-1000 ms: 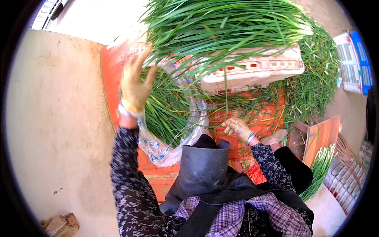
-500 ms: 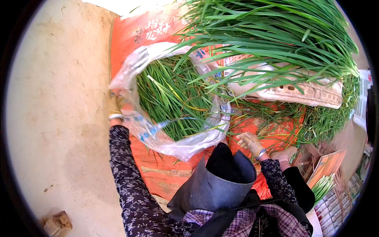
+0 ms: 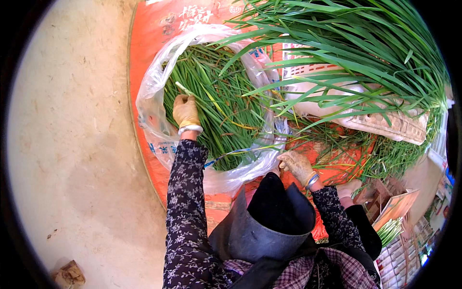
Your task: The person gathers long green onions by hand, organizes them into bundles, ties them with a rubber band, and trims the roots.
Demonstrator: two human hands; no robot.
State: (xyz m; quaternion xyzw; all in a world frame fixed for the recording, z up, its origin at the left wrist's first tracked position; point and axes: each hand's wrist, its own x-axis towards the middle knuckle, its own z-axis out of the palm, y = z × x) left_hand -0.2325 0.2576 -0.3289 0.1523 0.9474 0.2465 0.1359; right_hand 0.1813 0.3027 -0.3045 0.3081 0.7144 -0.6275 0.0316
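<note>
A clear plastic bag (image 3: 208,181) with blue print stands wide open, filled with long flat green leaves (image 3: 211,113) that look like garlic chives. My left hand (image 3: 186,113), in a tan glove, is over the bag's left part. Its fingers curl down at the leaves beside a pale stalk (image 3: 185,90); what they grip, if anything, is hidden. My right hand (image 3: 297,166), in a dirty pale glove, is closed just outside the bag's near right rim, beside my knee. Whatever is between its fingers is too small to make out.
A large bundle of green leaves (image 3: 356,53) lies over a pale crate (image 3: 394,124) at the upper right. Loose trimmings (image 3: 392,156) litter the orange-red sheet (image 3: 154,53). A dark apron (image 3: 269,236) covers my lap; wood pieces (image 3: 380,197) and a brown block (image 3: 70,274) lie lower down.
My left hand has moved right, from the bag's outer left side to over the leaves inside. My right hand has shifted slightly left and up toward the bag's rim.
</note>
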